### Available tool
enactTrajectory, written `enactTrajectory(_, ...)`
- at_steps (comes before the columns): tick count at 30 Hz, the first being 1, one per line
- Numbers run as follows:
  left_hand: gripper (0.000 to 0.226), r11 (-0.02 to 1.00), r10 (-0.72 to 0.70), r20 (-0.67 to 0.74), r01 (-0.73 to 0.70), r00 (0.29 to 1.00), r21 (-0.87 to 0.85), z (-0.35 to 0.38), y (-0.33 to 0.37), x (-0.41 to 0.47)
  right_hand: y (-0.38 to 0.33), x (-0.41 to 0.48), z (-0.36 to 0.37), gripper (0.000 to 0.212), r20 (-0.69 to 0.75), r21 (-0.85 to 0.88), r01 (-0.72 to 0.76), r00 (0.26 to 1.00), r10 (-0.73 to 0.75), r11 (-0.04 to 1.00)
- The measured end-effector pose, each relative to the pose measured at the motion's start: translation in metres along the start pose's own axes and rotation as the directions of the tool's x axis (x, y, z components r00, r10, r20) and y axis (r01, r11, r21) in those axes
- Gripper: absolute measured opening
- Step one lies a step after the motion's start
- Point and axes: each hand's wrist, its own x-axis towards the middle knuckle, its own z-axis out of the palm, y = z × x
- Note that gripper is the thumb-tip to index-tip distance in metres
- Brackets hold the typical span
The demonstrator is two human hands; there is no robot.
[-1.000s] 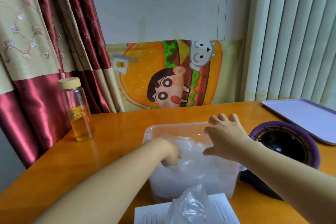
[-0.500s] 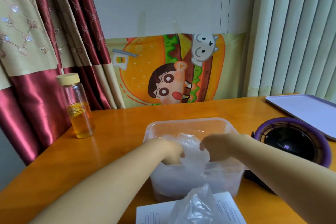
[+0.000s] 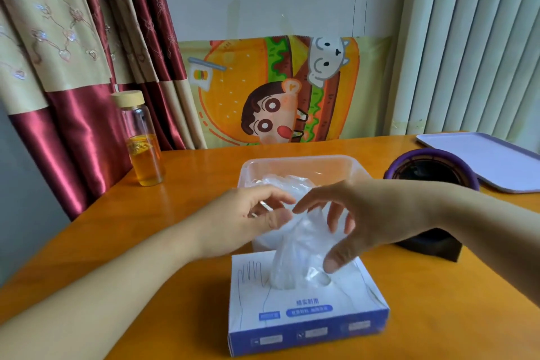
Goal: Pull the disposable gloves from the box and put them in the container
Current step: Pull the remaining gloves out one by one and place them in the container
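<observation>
Head view: thin clear plastic glove sticking up out of the slot in the white and blue cardboard glove box, near edge of the orange wooden table. Left hand pinching the glove's top, grip closed on it. Right hand just beside, fingers spread, grip loose around the film. Directly behind, clear plastic container holding crumpled gloves. Farther left, glass bottle of amber liquid; far right, purple tray.
</observation>
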Motion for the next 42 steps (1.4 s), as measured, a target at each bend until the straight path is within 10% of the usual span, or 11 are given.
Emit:
enactTrajectory(5,0.080,0.984,-0.156,0.150,0.142,0.976,0.105,0.028,-0.002,-0.009,0.000,0.003,0.023,0.064,-0.117,-0.208,-0.112,0.989,0.089,0.972)
enactTrajectory(10,0.052,0.959,-0.137,0.154,0.092,0.979,0.269,0.050,-0.011,-0.008,0.003,0.016,0.034,0.023,-0.330,-0.021,-0.099,0.940,0.086,0.995)
enactTrajectory(25,0.083,0.952,-0.218,0.207,0.162,0.954,0.259,0.053,-0.021,-0.005,-0.015,0.007,-0.032,0.029,-0.791,-0.086,-0.032,0.610,-0.049,0.996)
enactTrajectory(32,0.115,0.982,-0.118,0.029,0.121,0.993,-0.147,-0.022,0.017,-0.003,-0.021,0.013,-0.038,0.013,-0.507,-0.353,-0.161,0.861,-0.044,0.922)
enactTrajectory(42,0.012,0.996,-0.055,-0.180,0.042,0.982,-0.072,-0.017,0.041,0.015,-0.026,0.010,-0.054,0.020,-0.553,-0.183,-0.024,0.829,-0.083,0.983)
